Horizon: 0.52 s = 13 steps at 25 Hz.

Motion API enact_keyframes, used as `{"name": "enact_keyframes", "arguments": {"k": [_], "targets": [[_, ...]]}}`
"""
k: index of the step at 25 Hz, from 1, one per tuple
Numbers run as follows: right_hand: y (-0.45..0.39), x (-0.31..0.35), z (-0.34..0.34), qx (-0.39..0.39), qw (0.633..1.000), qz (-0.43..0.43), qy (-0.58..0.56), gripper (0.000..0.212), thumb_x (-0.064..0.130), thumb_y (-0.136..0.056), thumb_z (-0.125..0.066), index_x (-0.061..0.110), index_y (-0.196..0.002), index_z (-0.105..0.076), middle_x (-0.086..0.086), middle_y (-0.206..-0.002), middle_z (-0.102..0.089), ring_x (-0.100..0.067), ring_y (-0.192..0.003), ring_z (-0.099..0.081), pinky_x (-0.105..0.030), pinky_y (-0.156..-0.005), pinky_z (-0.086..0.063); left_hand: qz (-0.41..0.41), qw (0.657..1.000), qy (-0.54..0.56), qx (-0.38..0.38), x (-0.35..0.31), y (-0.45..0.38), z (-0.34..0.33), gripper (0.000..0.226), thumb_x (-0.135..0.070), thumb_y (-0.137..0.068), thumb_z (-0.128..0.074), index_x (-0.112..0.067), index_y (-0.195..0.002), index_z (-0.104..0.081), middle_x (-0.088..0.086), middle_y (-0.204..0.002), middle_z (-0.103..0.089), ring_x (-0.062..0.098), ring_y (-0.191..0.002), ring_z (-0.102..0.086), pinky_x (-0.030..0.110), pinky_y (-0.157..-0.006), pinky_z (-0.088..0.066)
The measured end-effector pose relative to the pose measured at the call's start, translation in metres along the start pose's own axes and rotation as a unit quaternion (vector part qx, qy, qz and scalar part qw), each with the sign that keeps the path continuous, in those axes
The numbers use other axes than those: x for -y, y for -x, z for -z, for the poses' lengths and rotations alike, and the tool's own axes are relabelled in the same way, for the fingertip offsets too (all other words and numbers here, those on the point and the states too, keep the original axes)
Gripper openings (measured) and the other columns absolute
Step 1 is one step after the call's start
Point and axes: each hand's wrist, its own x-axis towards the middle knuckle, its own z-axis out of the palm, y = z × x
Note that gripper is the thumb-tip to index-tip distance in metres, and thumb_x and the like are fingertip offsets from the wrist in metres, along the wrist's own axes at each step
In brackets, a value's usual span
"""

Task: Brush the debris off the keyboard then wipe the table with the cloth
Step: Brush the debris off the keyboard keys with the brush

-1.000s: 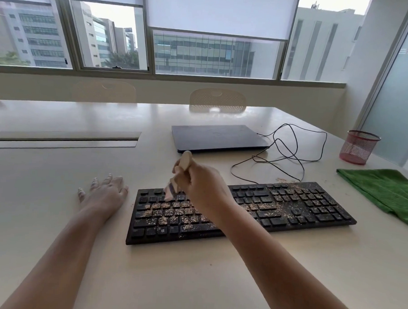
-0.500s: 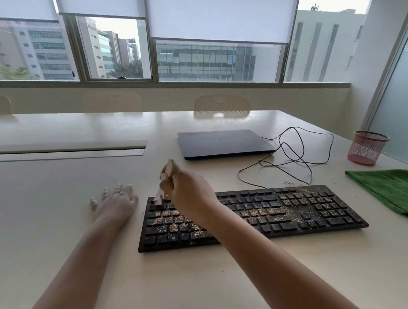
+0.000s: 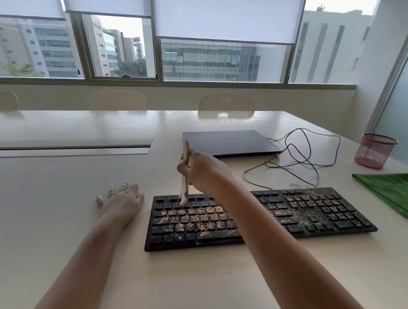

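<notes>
Shifted left since a second ago: right hand [image 3: 205, 172] and brush [image 3: 185, 174] now over the keyboard's far-left top rows, where earlier worked nearer the middle of the left block; view also tilted down a touch, bringing everything lower and rightward.

Left to right from here. Left hand [image 3: 122, 201] flat and open on the bench [image 3: 53, 217], fingers spread, gripping nothing, just beside the left end of the keyboard [image 3: 261, 218] but seemingly not touching it. Not bracing the board, then, so a firm stroke could skid it across the smooth top. Next, brush held near upright, right hand closed around the wooden handle, pale bristles blurred against the top key rows. Top-left keys looking mostly clean; debris [image 3: 195, 219] thick on the middle rows of the left block. Risk here: strokes pushing grit down between the keys rather than off the edge, or flicking it leftward onto the resting left hand and bare bench, meaning more to wipe later. Right forearm crossing low over the board's middle, so likely to drag crumbs or press keys.

Further right, number pad and arrow block also speckled, a few grains already on the bench behind. Loose black cable [image 3: 299, 157] looped close behind, apt to snag a sweeping hand. Cloth [image 3: 392, 190] green, lying untouched at the far right edge, near enough to catch flung debris.
</notes>
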Motion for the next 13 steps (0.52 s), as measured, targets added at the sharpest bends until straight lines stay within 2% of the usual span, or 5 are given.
{"name": "enact_keyframes", "arguments": {"k": [2, 4, 6, 9, 13], "targets": [[0.004, 0.006, -0.005, -0.005, 0.998, 0.016, -0.055, 0.027, 0.029, -0.099, -0.040, 0.013, -0.118, -0.050, -0.006, -0.093, -0.065, -0.012, -0.060, -0.050, -0.033, -0.068, -0.052, 0.001, 1.000, -0.003, 0.001, 0.001, 0.000, -0.001, 0.052, -0.043, -0.100, -0.026, -0.028, -0.149, -0.019, -0.005, -0.159, -0.009, 0.024, -0.146, -0.004, 0.053, -0.115, -0.003], [0.010, 0.014, -0.020, 0.025, 0.994, 0.043, -0.101, 0.029, 0.029, -0.100, -0.039, 0.011, -0.119, -0.050, -0.009, -0.096, -0.066, -0.013, -0.061, -0.054, -0.032, -0.069, -0.055, 0.002, 1.000, -0.002, -0.001, 0.001, 0.000, -0.001, 0.052, -0.043, -0.100, -0.026, -0.028, -0.149, -0.019, -0.004, -0.159, -0.009, 0.024, -0.146, -0.005, 0.053, -0.115, -0.003], [0.007, 0.010, -0.022, 0.009, 0.997, 0.043, -0.059, 0.027, 0.029, -0.099, -0.039, 0.012, -0.115, -0.051, -0.006, -0.091, -0.065, -0.016, -0.066, -0.058, -0.036, -0.069, -0.056, 0.000, 1.000, -0.004, -0.003, 0.000, 0.000, 0.000, 0.052, -0.043, -0.100, -0.026, -0.028, -0.149, -0.020, -0.004, -0.159, -0.009, 0.024, -0.146, -0.006, 0.052, -0.115, -0.004], [0.005, 0.002, -0.010, -0.052, 0.998, 0.022, -0.001, 0.024, 0.028, -0.099, -0.036, 0.014, -0.111, -0.051, 0.001, -0.077, -0.060, -0.013, -0.059, -0.052, -0.033, -0.060, -0.052, -0.002, 1.000, -0.010, -0.005, 0.000, 0.000, -0.001, 0.051, -0.043, -0.100, -0.026, -0.028, -0.149, -0.022, -0.005, -0.158, -0.010, 0.025, -0.146, -0.006, 0.052, -0.115, -0.005], [0.012, 0.012, -0.022, -0.014, 0.995, 0.075, -0.065, 0.026, 0.032, -0.100, -0.036, 0.016, -0.113, -0.051, -0.008, -0.091, -0.066, -0.022, -0.069, -0.060, -0.043, -0.068, -0.055, -0.002, 1.000, -0.009, -0.009, 0.001, -0.002, -0.001, 0.052, -0.043, -0.100, -0.026, -0.028, -0.149, -0.021, -0.004, -0.158, -0.011, 0.025, -0.146, -0.007, 0.052, -0.115, -0.005]]}}
